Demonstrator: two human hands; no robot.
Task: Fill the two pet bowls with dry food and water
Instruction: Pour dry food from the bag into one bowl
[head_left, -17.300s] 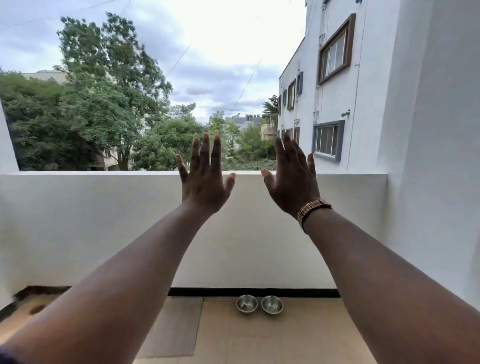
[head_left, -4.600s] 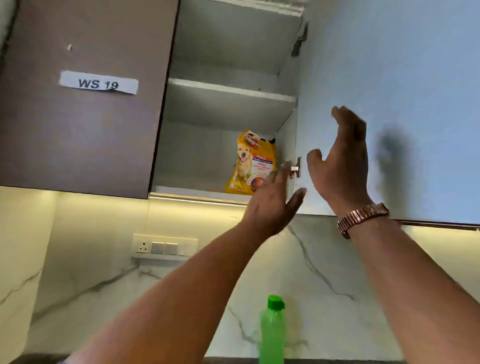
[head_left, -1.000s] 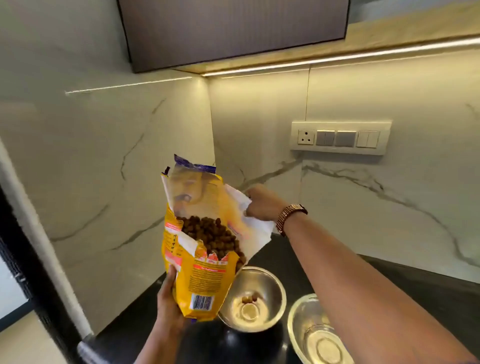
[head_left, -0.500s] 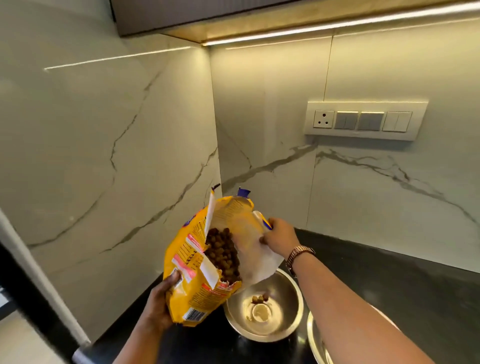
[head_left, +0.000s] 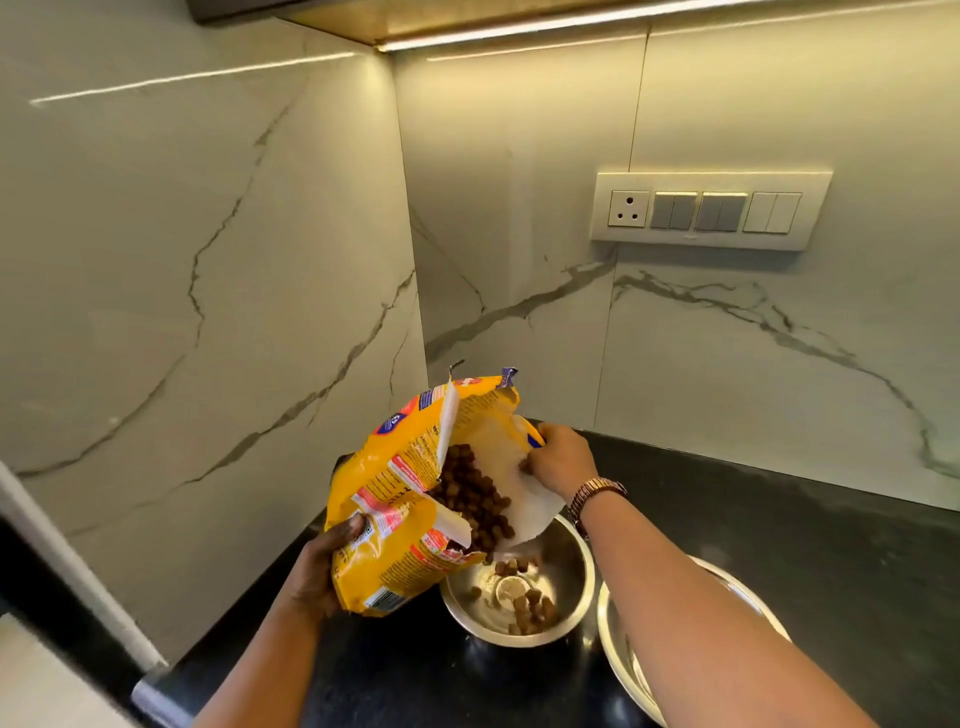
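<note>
A yellow dry-food bag (head_left: 400, 514) hangs tilted over the left steel bowl (head_left: 574, 577), its torn mouth facing down and right. Brown kibble (head_left: 475, 499) slides out of the mouth, and several pieces lie in the bowl's bottom. My left hand (head_left: 317, 571) grips the bag from below at its bottom end. My right hand (head_left: 561, 457) pinches the white inner edge of the bag's open mouth. A second steel bowl (head_left: 618, 644) stands to the right, mostly hidden behind my right forearm.
Both bowls stand on a black countertop (head_left: 779, 545) in a corner of marble-look walls. A switch and socket panel (head_left: 706, 210) is on the back wall. The counter's front edge (head_left: 156, 691) runs at the lower left.
The bag has tipped further over the left bowl and more kibble has dropped into it. Both hands keep their grip on the bag.
</note>
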